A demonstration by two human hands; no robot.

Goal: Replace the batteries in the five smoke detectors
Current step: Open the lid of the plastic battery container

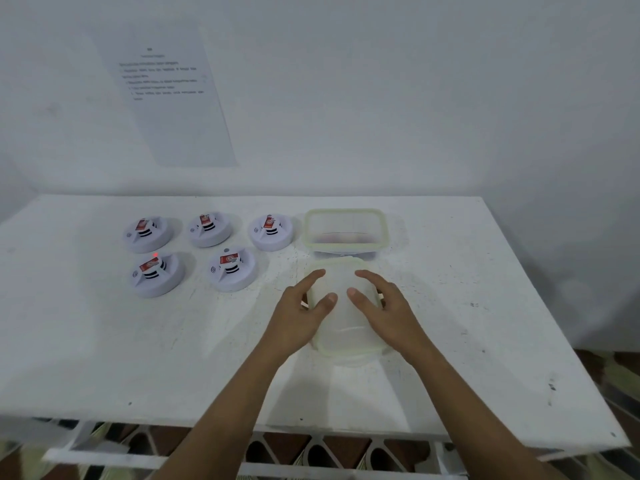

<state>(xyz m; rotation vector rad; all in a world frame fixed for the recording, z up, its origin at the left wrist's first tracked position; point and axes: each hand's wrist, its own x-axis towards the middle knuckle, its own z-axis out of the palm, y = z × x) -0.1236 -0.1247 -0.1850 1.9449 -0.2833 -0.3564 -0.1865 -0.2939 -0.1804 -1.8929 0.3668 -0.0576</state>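
Several round white smoke detectors lie on the white table [104, 341] in two rows, each with a red-labelled battery on top: three at the back [147, 233] [210, 229] [271, 232] and two in front [156, 274] [232, 268]. A red light glows on the front left one. To their right stands a clear plastic container [344, 232] with a pale green rim. In front of it lies a second translucent container with its lid [346, 327] on. My left hand [298, 313] and right hand [379, 306] rest on its two sides, fingers spread over the lid.
A printed paper sheet [166, 98] hangs on the white wall behind the table. The table's front edge runs just below my forearms, with a white frame and patterned floor under it.
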